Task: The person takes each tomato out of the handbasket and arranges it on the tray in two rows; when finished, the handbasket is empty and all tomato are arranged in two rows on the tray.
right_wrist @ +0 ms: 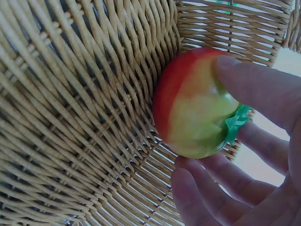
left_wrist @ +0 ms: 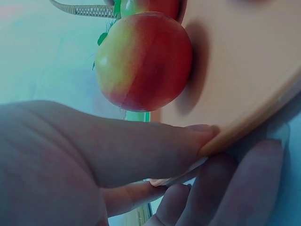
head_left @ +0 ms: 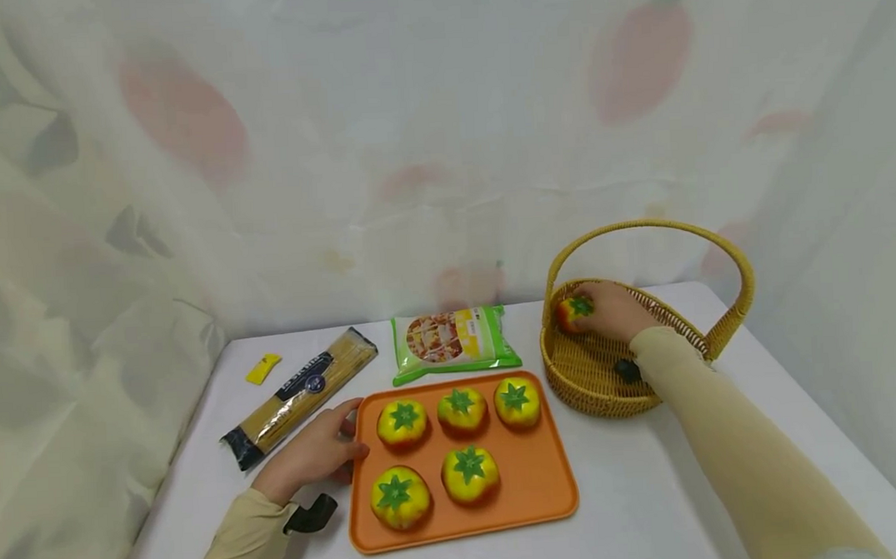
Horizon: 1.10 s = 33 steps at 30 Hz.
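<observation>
In the right wrist view a red-and-yellow artificial persimmon (right_wrist: pixel 195 106) with a green leafy cap lies against the wicker wall. My right hand (head_left: pixel 613 310) holds it inside the wicker basket (head_left: pixel 599 406), thumb on one side and fingers around the other. My left hand (head_left: pixel 313 448) grips the left edge of the orange tray (head_left: pixel 532 493), its thumb on the rim and its fingers curled at the outer side. Several more persimmons rest on the tray, among them one at the front left (head_left: pixel 401 498) and one at the back right (head_left: pixel 517 402).
Behind the tray lies a green-edged food packet (head_left: pixel 451 339). A pack of spaghetti (head_left: pixel 303 394) lies slantwise at the left, with a small yellow packet (head_left: pixel 262 368) beyond it. The basket's tall handle (head_left: pixel 644 223) arches above the right hand. A curtain hangs behind the table.
</observation>
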Motion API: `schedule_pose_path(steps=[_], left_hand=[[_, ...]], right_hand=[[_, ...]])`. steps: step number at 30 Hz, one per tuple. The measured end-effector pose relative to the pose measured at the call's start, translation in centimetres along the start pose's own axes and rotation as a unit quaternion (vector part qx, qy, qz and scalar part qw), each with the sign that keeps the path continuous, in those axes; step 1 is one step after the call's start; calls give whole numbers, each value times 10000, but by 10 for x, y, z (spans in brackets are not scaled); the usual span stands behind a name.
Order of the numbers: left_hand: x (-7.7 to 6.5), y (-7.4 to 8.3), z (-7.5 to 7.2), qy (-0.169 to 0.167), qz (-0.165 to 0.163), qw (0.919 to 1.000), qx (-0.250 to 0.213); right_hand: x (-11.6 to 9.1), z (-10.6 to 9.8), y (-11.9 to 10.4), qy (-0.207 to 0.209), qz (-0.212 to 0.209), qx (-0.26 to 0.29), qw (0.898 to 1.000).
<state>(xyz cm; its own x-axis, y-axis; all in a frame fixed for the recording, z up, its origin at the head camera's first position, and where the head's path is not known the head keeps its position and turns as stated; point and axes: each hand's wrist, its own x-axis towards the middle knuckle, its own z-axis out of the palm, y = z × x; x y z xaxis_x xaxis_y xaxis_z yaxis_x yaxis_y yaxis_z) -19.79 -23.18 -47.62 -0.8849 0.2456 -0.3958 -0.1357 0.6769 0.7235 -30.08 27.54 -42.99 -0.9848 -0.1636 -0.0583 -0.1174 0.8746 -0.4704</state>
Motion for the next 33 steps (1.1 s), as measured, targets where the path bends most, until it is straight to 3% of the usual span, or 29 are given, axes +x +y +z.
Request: schedule_pose_path(steps=[11,24,33], left_hand=[[2,-3,1,55,-70,9999,84],[2,-3,1,58,22,9999,98],[1,0,1,75,25,9999,122]], right_hand=[[-18,-5,-12,35,-203,22,9998],[-73,-23,-40,351,-567,57,9978],[-111,-18,-64,631,-615,408,9953]])
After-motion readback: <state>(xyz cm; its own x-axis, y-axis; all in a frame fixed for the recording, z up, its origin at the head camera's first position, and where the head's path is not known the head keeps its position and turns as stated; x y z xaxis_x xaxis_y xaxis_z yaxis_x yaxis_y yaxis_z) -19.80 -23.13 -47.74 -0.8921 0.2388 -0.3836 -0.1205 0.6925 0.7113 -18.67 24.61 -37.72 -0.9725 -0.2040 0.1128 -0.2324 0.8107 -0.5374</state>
